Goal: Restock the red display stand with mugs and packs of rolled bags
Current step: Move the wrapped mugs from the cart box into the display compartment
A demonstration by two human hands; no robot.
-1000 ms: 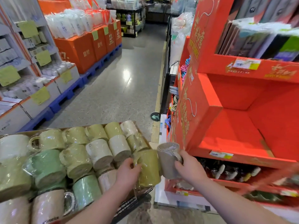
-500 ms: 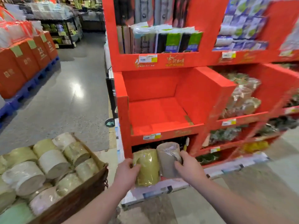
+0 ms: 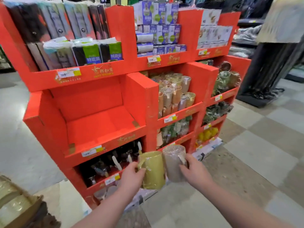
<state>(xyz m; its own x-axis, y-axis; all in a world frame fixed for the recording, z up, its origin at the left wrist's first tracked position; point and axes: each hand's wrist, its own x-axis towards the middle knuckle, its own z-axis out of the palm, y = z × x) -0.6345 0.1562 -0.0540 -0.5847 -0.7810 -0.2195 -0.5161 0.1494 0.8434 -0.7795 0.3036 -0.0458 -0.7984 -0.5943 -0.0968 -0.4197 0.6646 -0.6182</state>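
Observation:
My left hand (image 3: 131,176) grips a yellow-green mug (image 3: 153,170) wrapped in clear film. Beside it, my right hand (image 3: 195,171) holds a grey wrapped mug (image 3: 173,162); the two mugs touch. Both are held low in front of the red display stand (image 3: 144,99). Its middle-left compartment (image 3: 98,127) has a bare red floor. To the right of it a compartment holds several wrapped mugs (image 3: 174,94). Packs of rolled bags (image 3: 87,53) stand on the top-left shelf.
A cardboard box of wrapped mugs (image 3: 14,203) sits at the lower left. Dark items with white handles (image 3: 115,160) fill the shelf below the bare compartment. Boxed goods (image 3: 159,28) fill the top middle. A dark clothing rack (image 3: 276,63) stands at the right on tiled floor.
My view has swung right, from the box of mugs to the front of the stand. Both hands keep their mugs, now lower in front of the stand.

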